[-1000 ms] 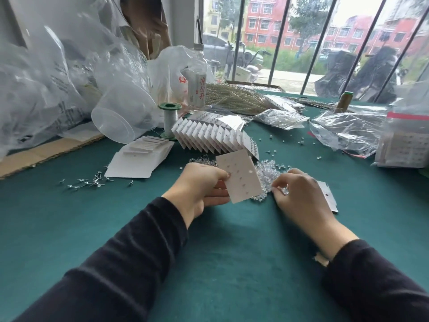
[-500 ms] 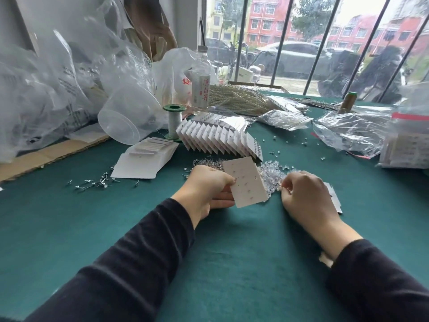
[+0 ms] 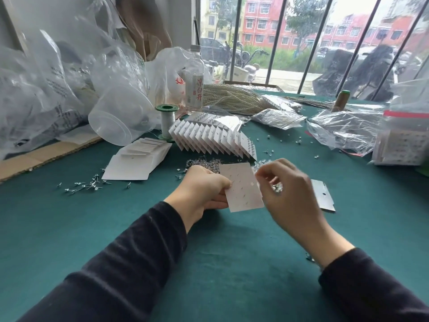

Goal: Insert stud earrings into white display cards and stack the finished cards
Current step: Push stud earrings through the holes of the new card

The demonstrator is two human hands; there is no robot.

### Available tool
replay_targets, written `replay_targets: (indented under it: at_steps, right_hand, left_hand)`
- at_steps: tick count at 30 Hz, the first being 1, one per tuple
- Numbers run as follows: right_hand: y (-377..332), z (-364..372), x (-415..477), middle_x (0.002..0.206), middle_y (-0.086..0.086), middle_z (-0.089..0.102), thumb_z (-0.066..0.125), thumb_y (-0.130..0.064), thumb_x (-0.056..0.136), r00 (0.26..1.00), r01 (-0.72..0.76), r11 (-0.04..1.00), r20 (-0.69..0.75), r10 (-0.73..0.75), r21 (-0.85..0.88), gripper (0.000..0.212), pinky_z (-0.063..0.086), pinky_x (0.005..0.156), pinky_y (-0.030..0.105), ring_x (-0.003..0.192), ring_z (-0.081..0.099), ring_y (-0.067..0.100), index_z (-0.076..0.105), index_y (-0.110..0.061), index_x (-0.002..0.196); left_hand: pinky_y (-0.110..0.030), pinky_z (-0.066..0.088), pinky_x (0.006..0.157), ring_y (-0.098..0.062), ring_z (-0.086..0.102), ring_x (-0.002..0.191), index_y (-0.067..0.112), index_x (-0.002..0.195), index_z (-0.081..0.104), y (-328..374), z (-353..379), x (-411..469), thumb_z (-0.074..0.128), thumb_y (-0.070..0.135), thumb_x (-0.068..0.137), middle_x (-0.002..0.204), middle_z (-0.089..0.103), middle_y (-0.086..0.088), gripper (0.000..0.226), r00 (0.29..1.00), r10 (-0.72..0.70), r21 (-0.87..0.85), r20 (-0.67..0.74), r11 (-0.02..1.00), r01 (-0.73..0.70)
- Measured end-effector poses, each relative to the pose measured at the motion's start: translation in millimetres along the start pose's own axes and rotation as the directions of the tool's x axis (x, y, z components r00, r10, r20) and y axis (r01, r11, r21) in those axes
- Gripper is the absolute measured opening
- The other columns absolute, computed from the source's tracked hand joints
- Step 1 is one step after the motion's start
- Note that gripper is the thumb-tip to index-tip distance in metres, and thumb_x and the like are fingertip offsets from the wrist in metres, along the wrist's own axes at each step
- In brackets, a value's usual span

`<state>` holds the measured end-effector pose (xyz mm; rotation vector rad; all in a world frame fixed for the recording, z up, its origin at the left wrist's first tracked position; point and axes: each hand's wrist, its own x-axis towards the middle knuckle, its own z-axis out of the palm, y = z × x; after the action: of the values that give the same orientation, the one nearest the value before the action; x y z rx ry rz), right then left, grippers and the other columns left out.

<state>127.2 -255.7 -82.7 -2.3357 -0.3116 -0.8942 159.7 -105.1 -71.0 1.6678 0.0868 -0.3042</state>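
fingers [image 3: 217, 202] of left hand [image 3: 202, 189] pinch white card [image 3: 241, 187]; right hand [image 3: 287, 196] curls round studs [image 3: 276, 188]. matte green felt table [image 3: 209, 252], fanned row of finished cards [image 3: 213, 138]; held card flat, rectangular, slit-punched, over felt; studs tiny, shiny metal.

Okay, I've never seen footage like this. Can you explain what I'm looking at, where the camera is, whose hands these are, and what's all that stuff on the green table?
There is no machine here. A person works with bare hands, and the single camera sits on their head, looking forward and down. The left hand pinches a white card by its edge. The right hand is beside that card, its fingers curled around a few shiny studs. On the green table lie a pile of loose studs, a fanned row of filled cards, a stack of blank cards and another card to the right. Further back are a spool, a bottle, a clear plastic tub and plastic bags.
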Motion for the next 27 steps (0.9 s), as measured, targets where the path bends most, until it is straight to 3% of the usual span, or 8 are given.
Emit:
replay_targets:
  at_steps: [4,9,17,27]
  right_hand:
    - [-9.0,12.6,-4.5,0.077,0.006,0.060,0.061,0.001,0.076,0.994,0.083,0.997,0.076,-0.083,0.008,0.008,0.039,0.066,0.022,0.071,0.055,0.020,0.064,-0.006,0.075]
    - [-2.8,14.5,-5.2,0.077,0.004,0.059,0.061,-0.001,0.078,0.995,0.042,0.999,0.088,-0.044,0.029,0.007,0.040,0.063,0.023,0.067,0.051,0.017,0.063,-0.007,0.076]
    - [-2.8,17.1,-7.6,0.078,0.000,0.055,0.060,-0.001,0.078,0.992,-0.008,1.000,0.124,0.005,0.027,0.008,0.034,0.062,0.017,0.067,0.048,0.015,0.063,-0.009,0.076]
    - [-7.2,19.8,-11.3,0.073,-0.006,0.049,0.062,-0.002,0.078,0.996,-0.053,0.998,0.080,0.050,0.025,0.009,0.034,0.060,0.020,0.064,0.046,0.013,0.064,-0.008,0.071]
  left_hand:
    - [-0.027,0.056,0.054,-0.019,0.064,0.049,0.000,0.070,0.062,-2.9,3.6,0.5,0.058,0.000,0.081,0.062,0.066,-0.014,0.011,0.999,0.048,0.044,0.019,0.998,-0.049]
    - [-0.027,0.056,0.056,-0.025,0.065,0.061,-0.006,0.083,0.066,-4.4,5.8,-0.3,0.061,0.002,0.080,0.078,0.067,-0.023,0.010,0.997,0.071,0.078,0.036,0.994,-0.074]
    - [-0.021,0.054,0.049,-0.019,0.062,0.054,0.005,0.065,0.065,-5.3,7.3,-2.2,0.060,0.001,0.081,0.067,0.065,-0.015,0.017,0.995,0.089,0.106,0.041,0.990,-0.093]
    - [-0.017,0.048,0.044,-0.017,0.058,0.053,0.006,0.065,0.064,-8.2,7.4,-2.6,0.059,0.002,0.084,0.064,0.063,-0.013,0.020,0.993,0.092,0.107,0.070,0.989,-0.099]
